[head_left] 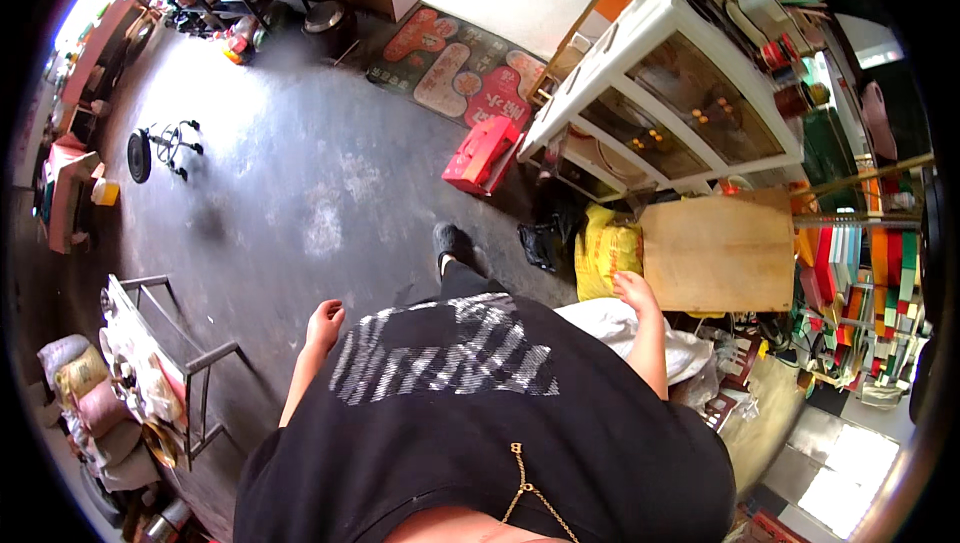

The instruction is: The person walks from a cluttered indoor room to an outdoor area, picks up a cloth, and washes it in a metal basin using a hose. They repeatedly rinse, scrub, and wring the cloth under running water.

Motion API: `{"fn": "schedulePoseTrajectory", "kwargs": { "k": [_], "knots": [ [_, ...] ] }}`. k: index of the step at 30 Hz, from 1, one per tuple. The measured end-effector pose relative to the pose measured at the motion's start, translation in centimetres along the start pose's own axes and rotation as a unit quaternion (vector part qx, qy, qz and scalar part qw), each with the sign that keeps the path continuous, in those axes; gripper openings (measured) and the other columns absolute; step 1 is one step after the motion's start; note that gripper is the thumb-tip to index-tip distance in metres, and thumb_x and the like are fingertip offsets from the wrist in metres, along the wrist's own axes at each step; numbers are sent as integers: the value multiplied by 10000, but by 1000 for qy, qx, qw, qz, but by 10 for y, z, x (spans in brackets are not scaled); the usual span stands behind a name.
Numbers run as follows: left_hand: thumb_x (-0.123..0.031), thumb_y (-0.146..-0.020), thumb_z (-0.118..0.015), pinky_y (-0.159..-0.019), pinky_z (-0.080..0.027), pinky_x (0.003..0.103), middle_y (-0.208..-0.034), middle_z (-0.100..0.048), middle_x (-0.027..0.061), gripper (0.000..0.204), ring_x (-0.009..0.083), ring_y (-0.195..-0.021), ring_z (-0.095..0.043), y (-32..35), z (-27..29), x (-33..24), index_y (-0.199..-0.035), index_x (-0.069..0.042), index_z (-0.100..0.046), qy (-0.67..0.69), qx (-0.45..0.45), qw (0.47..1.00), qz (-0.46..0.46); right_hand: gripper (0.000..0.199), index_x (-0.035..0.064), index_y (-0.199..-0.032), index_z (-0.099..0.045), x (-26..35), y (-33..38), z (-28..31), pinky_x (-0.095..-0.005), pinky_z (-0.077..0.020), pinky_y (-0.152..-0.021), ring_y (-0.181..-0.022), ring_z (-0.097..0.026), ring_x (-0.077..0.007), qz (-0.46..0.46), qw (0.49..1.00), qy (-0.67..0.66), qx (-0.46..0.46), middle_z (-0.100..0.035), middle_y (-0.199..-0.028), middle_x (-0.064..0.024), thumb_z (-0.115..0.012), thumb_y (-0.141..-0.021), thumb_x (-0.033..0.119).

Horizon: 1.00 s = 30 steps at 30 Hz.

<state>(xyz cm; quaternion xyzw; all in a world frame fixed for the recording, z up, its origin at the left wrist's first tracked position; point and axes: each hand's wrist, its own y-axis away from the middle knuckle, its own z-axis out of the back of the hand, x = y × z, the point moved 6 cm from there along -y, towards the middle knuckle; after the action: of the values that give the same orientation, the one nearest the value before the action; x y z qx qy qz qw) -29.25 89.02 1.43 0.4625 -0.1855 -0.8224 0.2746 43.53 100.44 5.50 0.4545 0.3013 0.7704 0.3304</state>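
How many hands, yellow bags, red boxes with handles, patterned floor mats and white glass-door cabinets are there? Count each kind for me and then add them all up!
Hands, left hand and right hand: 2
Yellow bag: 1
Red box: 1
Floor mat: 1
White cabinet: 1
Total: 6

A bulging, crumpled yellow plastic bag (603,243) with reddish markings sits near the right hand (635,292); a rumpled white sack (688,351), partly hidden, lies just beside it.
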Motion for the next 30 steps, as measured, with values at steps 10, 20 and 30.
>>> {"fn": "schedulePoseTrajectory", "kwargs": {
  "k": [10, 20, 30],
  "knots": [
    [-183, -879, -654, -833, -503, 297, -1019, -678, 127, 348, 190, -932, -646, -151, 68, 12, -1166, 2, -594, -33, 56, 994, 86, 382, 4, -1105, -637, 296, -149, -152, -356, -517, -816, -934, -658, -238, 226, 946, 231, -17, -689, -1012, -151, -646, -858, 295],
    [-194, -879, -654, -808, -505, 290, -972, -682, 113, 340, 181, -876, -645, -385, 179, -38, -1148, 7, -605, -145, 100, 984, -3, 362, 3, -1073, -636, 330, -147, -186, -377, -511, -804, -909, -661, -277, 126, 964, 170, -163, -689, -966, -153, -638, -857, 293],
    [-151, -873, -640, -750, -512, 286, -925, -685, 87, 298, 150, -819, -636, -532, 205, -157, -1128, 1, -620, 43, 35, 998, -38, 375, 72, -1065, -696, 203, -98, -216, -416, -514, -810, -939, -659, -323, -99, 959, 267, -11, -694, -1013, -151, -630, -806, 335]
  ]
}}
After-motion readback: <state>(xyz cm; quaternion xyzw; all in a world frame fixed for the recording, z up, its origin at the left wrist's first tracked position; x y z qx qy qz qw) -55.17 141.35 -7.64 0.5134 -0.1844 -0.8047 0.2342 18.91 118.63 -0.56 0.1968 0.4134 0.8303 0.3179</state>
